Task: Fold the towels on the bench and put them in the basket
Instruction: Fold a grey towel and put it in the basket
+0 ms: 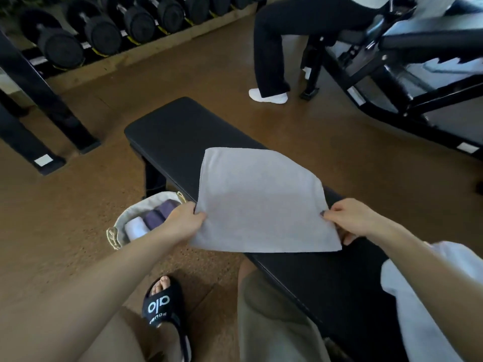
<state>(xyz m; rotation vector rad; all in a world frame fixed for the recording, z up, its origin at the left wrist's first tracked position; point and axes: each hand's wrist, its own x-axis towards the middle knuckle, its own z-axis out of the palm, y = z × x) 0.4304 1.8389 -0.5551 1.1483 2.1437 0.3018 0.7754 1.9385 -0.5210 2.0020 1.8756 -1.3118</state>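
A light grey towel [261,202] lies spread across the black padded bench [183,131]. My left hand [183,220] pinches its near left corner, which hangs past the bench edge. My right hand [352,218] pinches the near right edge of the same towel. On the floor left of the bench stands a round woven basket [115,236] with a pale liner; it holds rolled purple and white towels. A white towel [407,296] lies on the bench at the lower right, partly behind my right forearm.
Another person's legs [269,61] are beyond the bench, beside a black gym machine [392,82] at the right. A dumbbell rack [104,30] lines the far left. My foot in a black slide [164,307] rests on the brown floor below the basket.
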